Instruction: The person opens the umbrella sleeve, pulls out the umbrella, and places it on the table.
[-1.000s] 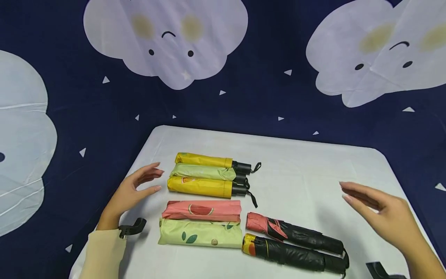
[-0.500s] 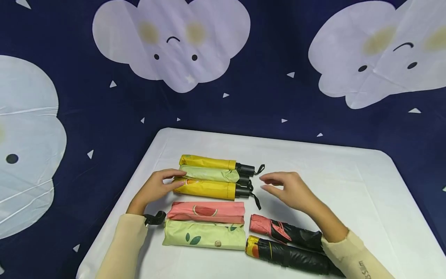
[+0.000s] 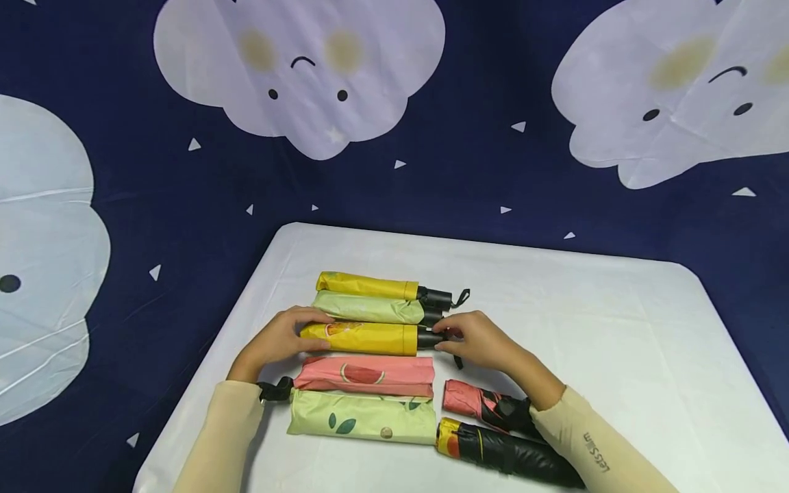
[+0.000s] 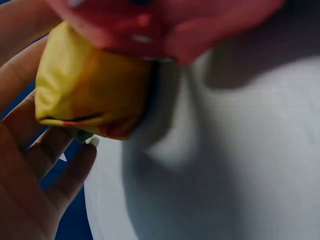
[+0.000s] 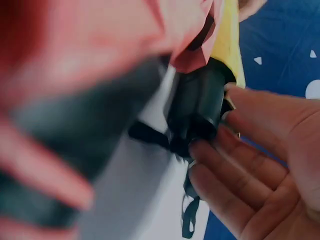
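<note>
Between both hands lies a folded yellow umbrella, black handle to the right, just in front of a light green one. My left hand grips its left end, fingers behind and thumb in front; the left wrist view shows the fingers beside the yellow end. My right hand pinches the black handle; in the right wrist view the fingertips touch the handle. Another yellow umbrella lies at the back of this group.
Nearer the front lie a pink watermelon-print umbrella and a light green leaf-print one. To their right are a pink-and-black umbrella and a yellow-and-black one, partly under the right sleeve. All are on the white table.
My right hand has moved left from the table's right side to the black handle. My left hand has reached right and taken hold of the yellow umbrella, which has shifted slightly towards the front.
</note>
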A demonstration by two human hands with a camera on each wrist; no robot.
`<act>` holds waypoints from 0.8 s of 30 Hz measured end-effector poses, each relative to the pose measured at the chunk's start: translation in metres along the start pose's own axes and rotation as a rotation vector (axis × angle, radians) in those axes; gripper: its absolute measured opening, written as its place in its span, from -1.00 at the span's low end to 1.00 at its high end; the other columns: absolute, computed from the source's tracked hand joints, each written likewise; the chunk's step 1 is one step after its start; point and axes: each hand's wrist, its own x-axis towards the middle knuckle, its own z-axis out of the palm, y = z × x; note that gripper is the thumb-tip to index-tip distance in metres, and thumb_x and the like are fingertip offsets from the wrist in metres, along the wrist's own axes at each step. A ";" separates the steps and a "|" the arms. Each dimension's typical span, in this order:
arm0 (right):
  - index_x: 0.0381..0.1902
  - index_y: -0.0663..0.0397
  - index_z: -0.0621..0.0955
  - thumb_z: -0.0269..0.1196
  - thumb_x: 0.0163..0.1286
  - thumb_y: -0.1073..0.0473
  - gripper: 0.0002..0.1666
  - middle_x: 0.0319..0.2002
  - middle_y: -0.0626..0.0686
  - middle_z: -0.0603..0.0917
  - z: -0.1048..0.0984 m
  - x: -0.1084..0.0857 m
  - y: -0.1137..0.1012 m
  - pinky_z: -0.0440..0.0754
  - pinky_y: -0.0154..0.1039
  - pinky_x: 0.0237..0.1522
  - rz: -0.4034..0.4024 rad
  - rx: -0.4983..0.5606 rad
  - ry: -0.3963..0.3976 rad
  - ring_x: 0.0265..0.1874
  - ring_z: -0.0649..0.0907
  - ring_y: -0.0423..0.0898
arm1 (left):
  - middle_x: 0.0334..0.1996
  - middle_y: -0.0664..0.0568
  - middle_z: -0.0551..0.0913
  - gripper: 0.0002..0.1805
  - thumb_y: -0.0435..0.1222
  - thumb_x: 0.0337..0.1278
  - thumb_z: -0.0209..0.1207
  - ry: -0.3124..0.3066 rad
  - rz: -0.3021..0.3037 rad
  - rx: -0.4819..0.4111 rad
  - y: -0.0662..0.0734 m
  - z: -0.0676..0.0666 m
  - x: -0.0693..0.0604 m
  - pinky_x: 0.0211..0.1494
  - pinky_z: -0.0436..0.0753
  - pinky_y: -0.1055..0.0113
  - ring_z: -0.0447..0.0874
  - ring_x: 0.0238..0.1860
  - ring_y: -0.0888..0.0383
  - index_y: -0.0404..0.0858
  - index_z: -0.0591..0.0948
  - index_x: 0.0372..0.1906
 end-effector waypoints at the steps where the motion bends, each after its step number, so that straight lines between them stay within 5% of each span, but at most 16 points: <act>1: 0.07 0.10 0.74 0.44 0.35 0.10 -0.63 -0.09 0.02 0.78 0.001 0.000 0.001 0.71 -0.17 -0.17 0.009 0.006 0.002 -0.22 0.71 -0.19 | 0.13 0.10 0.70 -0.45 -0.12 0.00 0.56 -0.007 0.006 0.006 -0.001 0.001 0.000 0.37 0.44 -0.12 0.53 0.28 -0.07 -0.11 0.72 0.16; 10: 0.12 0.05 0.73 0.47 0.32 0.08 -0.57 -0.03 0.02 0.78 0.013 0.001 0.016 0.73 -0.12 -0.07 0.017 0.045 0.050 -0.11 0.75 -0.12 | 0.24 -0.01 0.64 -0.25 -0.24 -0.12 0.61 -0.008 -0.016 -0.022 -0.012 0.012 -0.002 0.38 0.45 -0.12 0.51 0.32 -0.10 -0.09 0.63 0.30; 19: 0.13 -0.06 0.74 0.56 0.19 0.03 -0.48 -0.01 -0.02 0.78 0.031 -0.003 0.020 0.70 -0.03 0.04 0.059 0.006 0.168 0.02 0.73 -0.09 | 0.15 0.07 0.70 -0.33 -0.22 -0.13 0.62 0.059 -0.001 -0.021 -0.016 0.018 -0.003 0.35 0.48 -0.09 0.58 0.24 -0.06 -0.04 0.69 0.22; 24: 0.11 -0.15 0.75 0.57 0.17 0.01 -0.48 -0.03 -0.05 0.79 0.042 -0.005 0.024 0.70 -0.07 -0.06 0.071 -0.005 0.253 -0.10 0.72 -0.17 | 0.13 0.08 0.71 -0.34 -0.20 -0.12 0.61 0.069 0.010 -0.022 -0.019 0.018 -0.005 0.33 0.49 -0.10 0.60 0.22 -0.05 -0.02 0.70 0.22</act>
